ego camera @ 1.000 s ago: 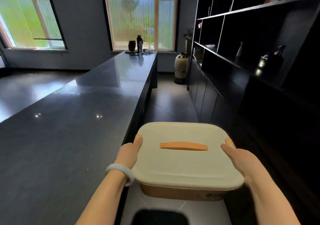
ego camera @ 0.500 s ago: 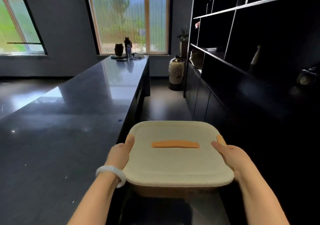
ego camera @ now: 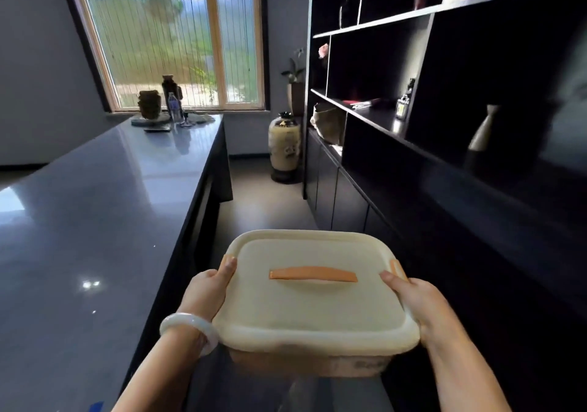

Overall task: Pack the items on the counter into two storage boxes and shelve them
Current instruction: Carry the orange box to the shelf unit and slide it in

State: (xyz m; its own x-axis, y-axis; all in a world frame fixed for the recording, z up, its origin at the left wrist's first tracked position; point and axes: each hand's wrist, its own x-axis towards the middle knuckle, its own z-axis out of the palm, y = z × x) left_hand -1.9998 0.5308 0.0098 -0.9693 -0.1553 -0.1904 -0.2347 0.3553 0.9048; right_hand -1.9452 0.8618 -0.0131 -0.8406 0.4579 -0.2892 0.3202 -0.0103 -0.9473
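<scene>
Cream-lidded and tan-walled, hanging in the aisle between the table (ego camera: 95, 221) on the left and the dark shelving (ego camera: 427, 62) on the right: carrying the storage box (ego camera: 311, 361) clear of both, touching neither. Judging the step as the walk to a shelf, with the lid (ego camera: 317, 310) on and the orange handle (ego camera: 313, 275) lying flat, unused. Risking a slip, holding by the side edges only, nothing seen supporting the bottom. Risking the lid pulling free if bearing the load on its lip rather than the body; not telling whether the side latches (ego camera: 397, 267) are clipped, being partly covered. Risking a knocked corner on a shelf edge when turning in, and disturbing the pale vase (ego camera: 484, 129) and small bottle (ego camera: 402, 106) standing in the open bays. Clamping the left grip (ego camera: 206, 294) on the left edge, thumb lying on top by the latch, fingers passing under the rim and out of sight. Clamping the right grip (ego camera: 422, 307) on the right edge likewise, thumb on top, fingers hidden below. Both closing round the box, neither spread.
</scene>
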